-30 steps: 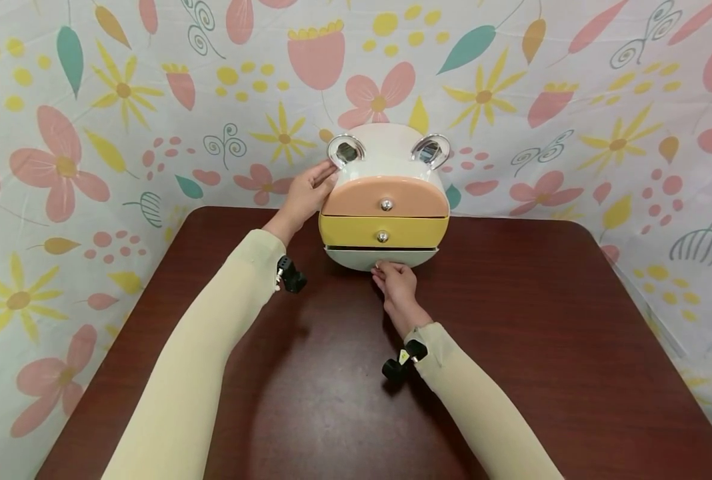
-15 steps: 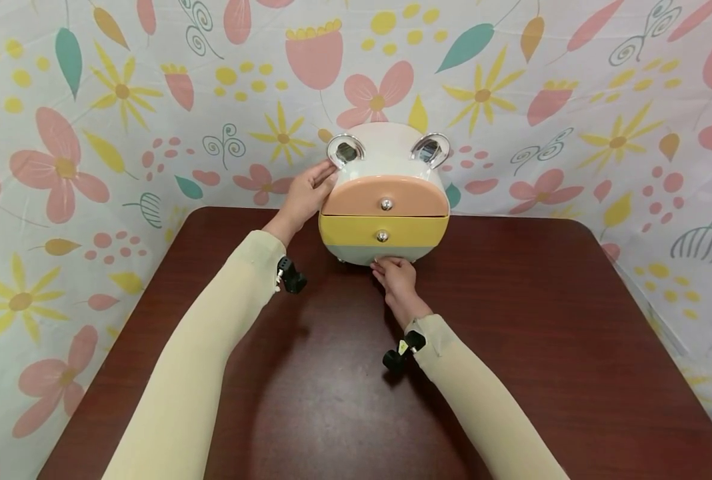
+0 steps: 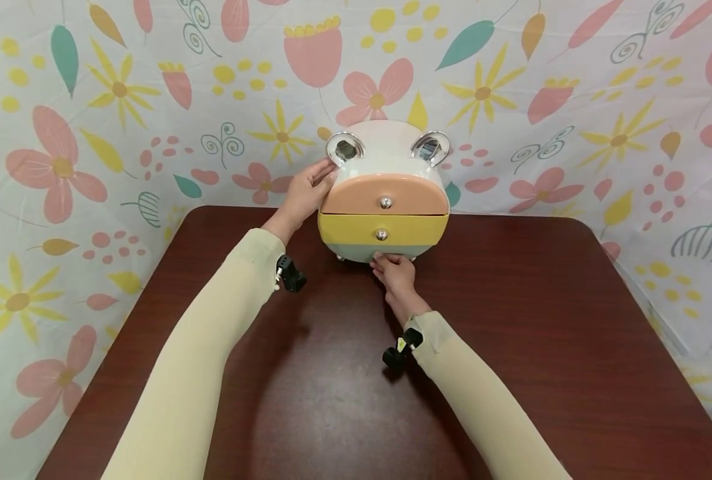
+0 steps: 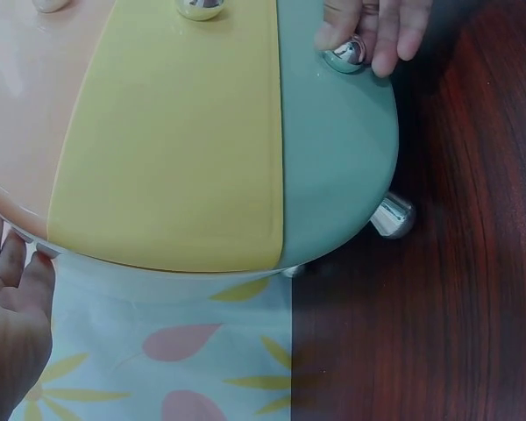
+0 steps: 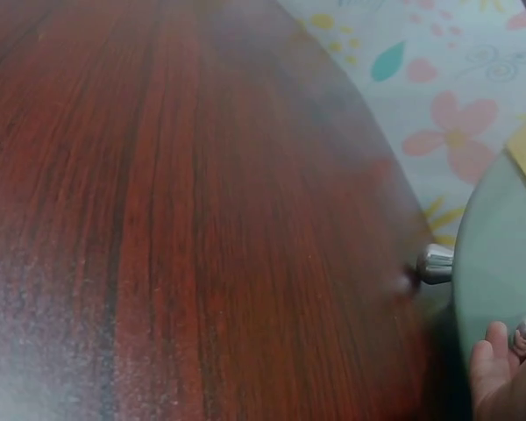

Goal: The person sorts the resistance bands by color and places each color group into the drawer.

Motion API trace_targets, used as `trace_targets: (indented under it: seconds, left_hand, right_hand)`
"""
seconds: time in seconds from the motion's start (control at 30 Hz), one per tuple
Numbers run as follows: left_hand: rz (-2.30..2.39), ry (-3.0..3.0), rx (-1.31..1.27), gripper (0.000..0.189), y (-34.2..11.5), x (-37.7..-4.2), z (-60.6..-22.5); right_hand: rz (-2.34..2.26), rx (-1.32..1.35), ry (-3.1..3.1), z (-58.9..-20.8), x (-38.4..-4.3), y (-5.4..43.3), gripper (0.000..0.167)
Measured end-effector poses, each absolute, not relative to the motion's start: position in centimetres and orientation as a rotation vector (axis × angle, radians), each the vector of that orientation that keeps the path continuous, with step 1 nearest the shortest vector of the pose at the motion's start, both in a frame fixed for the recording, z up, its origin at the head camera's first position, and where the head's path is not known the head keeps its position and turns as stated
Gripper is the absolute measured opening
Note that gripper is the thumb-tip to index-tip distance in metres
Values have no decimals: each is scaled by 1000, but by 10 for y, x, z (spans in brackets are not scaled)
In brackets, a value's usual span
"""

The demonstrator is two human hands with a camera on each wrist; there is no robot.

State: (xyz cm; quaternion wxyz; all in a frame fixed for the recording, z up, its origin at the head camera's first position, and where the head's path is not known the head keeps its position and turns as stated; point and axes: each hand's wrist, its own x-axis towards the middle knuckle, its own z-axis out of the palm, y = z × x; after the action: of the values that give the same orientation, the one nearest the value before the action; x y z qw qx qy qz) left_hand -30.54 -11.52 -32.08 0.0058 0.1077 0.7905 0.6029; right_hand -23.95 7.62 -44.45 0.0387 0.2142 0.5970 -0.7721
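Observation:
A small frog-shaped drawer cabinet [image 3: 386,150] with a white body and two silver-rimmed eyes stands at the back of the table. Its front has an orange drawer [image 3: 353,197], a yellow drawer [image 3: 347,230] and, at the bottom, a pale green drawer [image 4: 342,158] lying flush with the yellow one. My right hand [image 3: 397,275] pinches the round silver knob [image 4: 347,56] of the green drawer between thumb and fingers. On the cabinet's left side rests my left hand [image 3: 305,195], its fingers extended along the wall below the eye; the fingertips are partly hidden in the left wrist view.
The dark red-brown wooden table [image 3: 530,333] runs beneath both arms. Behind it hangs a white cloth [image 3: 212,100] with a floral print, close to the cabinet's back. Short silver feet [image 4: 393,216] lift the cabinet off the tabletop.
The green bottom drawer has slid back into the cabinet, and the gap above it has closed. My right hand has moved slightly forward with its knob. My left hand has stayed in place.

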Motion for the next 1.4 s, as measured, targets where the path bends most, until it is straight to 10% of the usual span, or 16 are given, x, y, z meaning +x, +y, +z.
trace_targets:
  seconds: [1.4]
  left_hand:
    - [1940,2537,376,49,-132,-286,-341]
  right_hand:
    - [-2241,613,1780,-444,-224,111,34]
